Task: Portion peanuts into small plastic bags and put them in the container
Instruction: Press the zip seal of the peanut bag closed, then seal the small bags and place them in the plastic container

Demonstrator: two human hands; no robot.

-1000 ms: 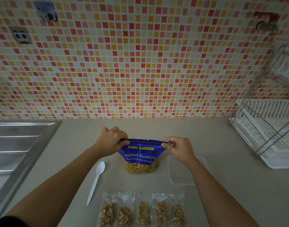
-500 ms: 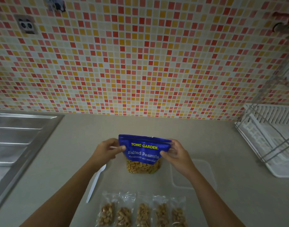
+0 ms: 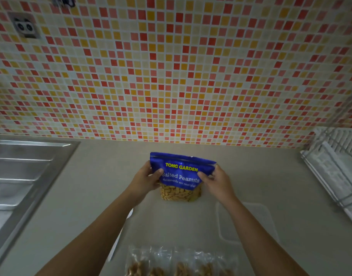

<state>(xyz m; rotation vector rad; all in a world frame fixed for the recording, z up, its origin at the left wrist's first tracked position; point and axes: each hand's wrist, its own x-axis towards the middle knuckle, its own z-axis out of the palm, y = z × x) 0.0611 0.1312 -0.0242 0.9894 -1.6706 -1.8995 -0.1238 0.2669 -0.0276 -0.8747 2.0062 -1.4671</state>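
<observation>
While upright in a two-sided pinch (left hand, right hand): pouch of peanuts, clear container nearby.

The blue pouch faces the camera and its print reads clean: "TONG GARDEN" in yellow capitals runs across the upper band. Just below it comes "Salted Peanuts" in white letters. The opening S is half under the thumb of the left hand, and the thumb of the right hand sits just beside the closing letters. Under that runs one line of small white script, too fine to read.
</observation>
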